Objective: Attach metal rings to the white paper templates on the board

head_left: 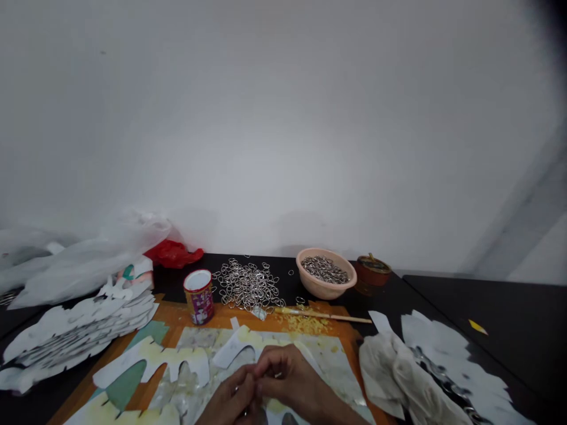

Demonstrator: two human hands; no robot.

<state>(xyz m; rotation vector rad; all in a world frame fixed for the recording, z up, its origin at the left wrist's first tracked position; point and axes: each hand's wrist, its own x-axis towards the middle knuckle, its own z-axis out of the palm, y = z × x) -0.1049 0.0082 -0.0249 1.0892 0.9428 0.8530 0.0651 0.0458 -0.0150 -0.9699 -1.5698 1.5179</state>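
At the bottom edge of the head view, my left hand and my right hand meet fingertip to fingertip over a white cut-out piece on the orange board. Both hands have their fingers pinched together on something small that I cannot make out. A loose pile of metal rings lies just beyond them. A pink bowl farther right holds more rings.
A red tin with a white lid stands on the board's far left. A brush lies by yellow crumbs. Stacked white cut-outs sit left, more right with a cloth. A brown pot, a red bag and clear plastic line the wall.
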